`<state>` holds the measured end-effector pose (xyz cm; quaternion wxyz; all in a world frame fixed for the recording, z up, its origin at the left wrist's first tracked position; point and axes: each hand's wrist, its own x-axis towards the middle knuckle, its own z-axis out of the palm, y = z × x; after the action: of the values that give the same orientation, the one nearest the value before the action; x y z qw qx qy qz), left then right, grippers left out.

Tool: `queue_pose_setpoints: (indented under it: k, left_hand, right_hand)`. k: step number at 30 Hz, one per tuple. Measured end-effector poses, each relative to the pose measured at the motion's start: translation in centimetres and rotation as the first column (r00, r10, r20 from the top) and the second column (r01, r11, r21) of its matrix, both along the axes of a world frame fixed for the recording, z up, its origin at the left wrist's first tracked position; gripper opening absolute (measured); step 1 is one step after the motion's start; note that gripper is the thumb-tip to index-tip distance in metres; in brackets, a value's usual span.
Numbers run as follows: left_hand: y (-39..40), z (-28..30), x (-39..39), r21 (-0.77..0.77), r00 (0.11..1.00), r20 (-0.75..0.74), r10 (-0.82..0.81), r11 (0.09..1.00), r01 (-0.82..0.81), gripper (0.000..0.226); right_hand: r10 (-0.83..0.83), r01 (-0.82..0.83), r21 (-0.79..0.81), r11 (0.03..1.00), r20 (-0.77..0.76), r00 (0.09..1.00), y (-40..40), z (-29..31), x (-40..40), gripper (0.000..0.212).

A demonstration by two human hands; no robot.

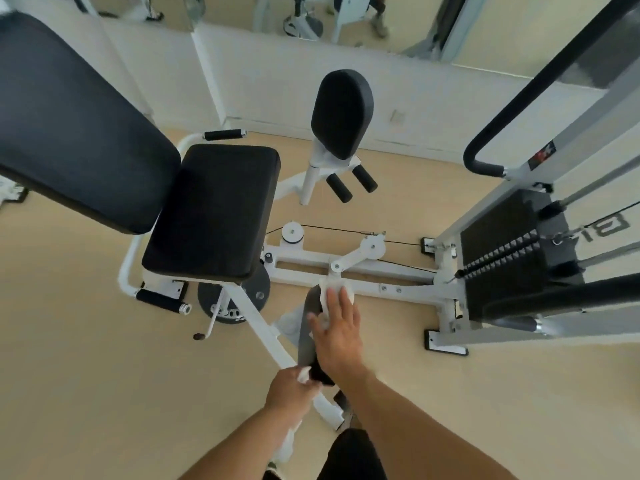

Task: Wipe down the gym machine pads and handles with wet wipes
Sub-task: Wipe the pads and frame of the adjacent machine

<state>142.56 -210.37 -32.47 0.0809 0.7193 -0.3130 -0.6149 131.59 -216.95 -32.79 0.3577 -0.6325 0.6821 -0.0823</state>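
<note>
1. The right hand lies flat, fingers straight, pressing a wipe onto the top of the near pad, which stands below and right of the seat. With an open palm and no grip, the wipe could slide off the pad's far edge and drop to the floor.

2. The left hand is curled at the pad's lower end, below the seat, with a second wipe bunched in its grip; how much of the pad it also holds is hard to tell, since the fingers are hidden. If that hold is loose, the pad, which probably pivots on its arm, may swing under the right hand's pressure.

3. The pad's hidden side, facing away from the camera, could easily be missed.

4. The seat, the backrest, the far pad beyond the seat and the handles beside it bear no wipe now; one drying wipe may not serve them all.
</note>
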Motion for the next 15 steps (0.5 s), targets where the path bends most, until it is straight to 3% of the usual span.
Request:
queue_pose_setpoints:
  k: [2, 6, 10, 13, 15]
  left_hand:
    - [-0.7, -0.6, -1.1, 0.023, 0.997, 0.069, 0.017, 1.000, -0.019, 0.004]
    - [-2.6, -0.6, -3.7, 0.059, 0.983, 0.108, 0.150, 0.986, -0.157, 0.024]
    - [-5.6, -0.4, -6.7, 0.067, 0.941, 0.105, 0.322, 0.942, -0.330, 0.022]
    - [-7.1, -1.6, -7.5, 0.035, 0.899, 0.112, 0.423, 0.903, -0.429, 0.020]
    - [-7.2, -2.6, -7.4, 0.046, 0.929, 0.192, 0.318, 0.942, -0.332, 0.013]
  right_hand:
    - [0.048, -0.047, 0.037, 0.998, -0.021, 0.999, -0.5, -0.5, -0.2, 0.063]
    - [0.281, -0.293, -0.145, 0.945, -0.097, 0.955, -3.2, -1.5, -1.3, 0.058]
    - [0.683, -0.688, -0.104, 0.718, -0.083, 0.726, -7.9, -1.7, -2.2, 0.065]
    - [0.749, -0.768, -0.195, 0.611, -0.175, 0.640, -9.5, -1.1, -0.9, 0.068]
    - [0.716, -0.744, -0.218, 0.632, -0.203, 0.668, -9.4, -1.6, 0.0, 0.068]
